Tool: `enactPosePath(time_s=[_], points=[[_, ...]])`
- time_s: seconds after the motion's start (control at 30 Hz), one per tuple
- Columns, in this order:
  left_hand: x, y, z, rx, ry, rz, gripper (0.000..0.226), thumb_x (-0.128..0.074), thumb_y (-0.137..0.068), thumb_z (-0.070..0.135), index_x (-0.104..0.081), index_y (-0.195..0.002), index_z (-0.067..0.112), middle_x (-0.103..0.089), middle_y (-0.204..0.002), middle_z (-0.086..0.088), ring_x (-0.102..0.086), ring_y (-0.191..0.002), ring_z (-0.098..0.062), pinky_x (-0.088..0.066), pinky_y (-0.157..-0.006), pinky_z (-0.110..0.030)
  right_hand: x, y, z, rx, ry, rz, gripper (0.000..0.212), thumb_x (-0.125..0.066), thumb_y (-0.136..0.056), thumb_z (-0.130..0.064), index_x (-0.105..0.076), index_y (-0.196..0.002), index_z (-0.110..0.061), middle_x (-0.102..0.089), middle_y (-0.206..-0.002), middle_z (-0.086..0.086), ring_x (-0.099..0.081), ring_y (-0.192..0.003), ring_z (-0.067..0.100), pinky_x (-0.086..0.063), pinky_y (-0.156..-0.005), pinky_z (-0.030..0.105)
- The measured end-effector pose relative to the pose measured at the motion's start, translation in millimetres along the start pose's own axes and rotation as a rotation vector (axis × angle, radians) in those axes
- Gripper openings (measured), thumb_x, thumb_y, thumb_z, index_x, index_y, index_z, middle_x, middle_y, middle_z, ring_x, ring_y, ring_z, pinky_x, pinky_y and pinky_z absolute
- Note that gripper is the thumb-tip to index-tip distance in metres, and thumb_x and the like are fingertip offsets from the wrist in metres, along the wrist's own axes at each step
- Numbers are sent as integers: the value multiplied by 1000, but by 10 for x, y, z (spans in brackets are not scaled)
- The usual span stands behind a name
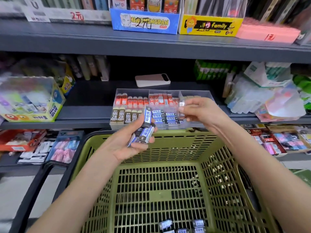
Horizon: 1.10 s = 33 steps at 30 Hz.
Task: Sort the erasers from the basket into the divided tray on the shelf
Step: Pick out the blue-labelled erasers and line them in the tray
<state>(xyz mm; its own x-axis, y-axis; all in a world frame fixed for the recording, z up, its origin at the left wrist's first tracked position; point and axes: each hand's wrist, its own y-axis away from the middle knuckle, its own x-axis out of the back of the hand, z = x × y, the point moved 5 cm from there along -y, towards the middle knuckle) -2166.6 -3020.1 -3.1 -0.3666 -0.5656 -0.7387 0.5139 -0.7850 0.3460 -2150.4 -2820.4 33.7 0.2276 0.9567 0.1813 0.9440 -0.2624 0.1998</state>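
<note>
Above the green basket [175,134], the left hand [124,146] grips several blue-and-white erasers [146,132] while the right hand [202,112] pinches one blurred eraser [181,109] over the clear tray [133,90], near brown erasers [120,116] marked "2B".

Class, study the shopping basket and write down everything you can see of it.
The shopping basket is olive-green plastic, walls and floor a slotted lattice, with a solid rim and a dark handle folded down its left side. It stands upright just below the shelf. A few blue-and-white erasers lie on its floor near the camera. Both forearms reach over it; whether they touch it cannot be told.
</note>
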Motion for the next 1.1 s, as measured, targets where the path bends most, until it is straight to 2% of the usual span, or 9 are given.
enactPosePath(time_s=[0.07,0.17,0.23,0.33,0.47,0.63,0.77,0.93,1.1], points=[[-2,-23,82,-29,24,-7,64,-98,-28,30,-70,-79,5,-64,-72,-13,-55,-46,-17,-32,-27,-12,-11,-147,-45,50,321,-10,23,-69,-83,-10,-69,-104,-3,-68,-85,3,-59,-63,2,-44,-54,13],[0,-48,159,-52,5,-22,57,-97,-31,34,-74,-75,8,-65,-71,-12,-56,-47,-15,-33,-28,-12,-114,-297,-108,146,831,-102,27,-66,-86,-18,-68,-113,-14,-67,-110,-1,-60,-98,9,-37,-79,16],[19,-68,184,-58,-8,-17,54,-97,-31,36,-76,-74,10,-66,-72,-12,-57,-49,-15,-33,-29,-12,-167,-346,-141,150,1015,-135,21,-68,-83,-20,-69,-104,-20,-69,-98,-6,-59,-100,12,-36,-77,20],[37,-116,212,-60,-9,-9,55,-97,-31,36,-76,-74,10,-66,-72,-12,-57,-49,-17,-33,-28,-12,-217,-375,-195,161,1121,-140,10,-74,-76,-24,-66,-79,-30,-58,-69,-22,-57,-87,7,-36,-64,22],[32,-175,233,-66,-14,16,60,-97,-26,36,-74,-73,7,-67,-72,-14,-58,-47,-19,-31,-27,-12,-237,-402,-157,219,1094,-148,8,-76,-75,-33,-73,-82,-30,-51,-62,-27,-48,-68,-5,-24,-58,7],[23,-197,217,-51,-7,40,64,-97,-28,34,-69,-77,4,-65,-72,-15,-57,-47,-20,-30,-27,-12,-247,-369,-79,337,1145,-133,15,-71,-78,-42,-76,-87,-31,-67,-88,-13,-52,-93,11,-35,-86,29],[24,-213,204,-28,-25,71,56,-86,-49,38,-64,-87,4,-67,-74,-14,-57,-47,-19,-30,-27,-12,-267,-312,-123,407,1329,-47,25,-57,-88,-44,-75,-94,-28,-65,-99,-6,-50,-100,19,-35,-88,34],[-62,-230,184,50,-71,-9,59,-97,-28,37,-74,-74,9,-64,-73,-11,-56,-49,-18,-32,-26,-13,-395,-42,-400,353,431,-224,15,-56,-92,-31,-68,-100,-32,-67,-88,-24,-53,-80,-11,-39,-73,5],[-189,-264,126,127,-54,-15,61,-96,-34,33,-72,-82,6,-64,-74,-13,-57,-49,-19,-32,-26,-13,-519,63,-444,223,102,-357,8,-61,-86,-18,-68,-90,-15,-66,-85,-4,-58,-82,8,-43,-83,25]])
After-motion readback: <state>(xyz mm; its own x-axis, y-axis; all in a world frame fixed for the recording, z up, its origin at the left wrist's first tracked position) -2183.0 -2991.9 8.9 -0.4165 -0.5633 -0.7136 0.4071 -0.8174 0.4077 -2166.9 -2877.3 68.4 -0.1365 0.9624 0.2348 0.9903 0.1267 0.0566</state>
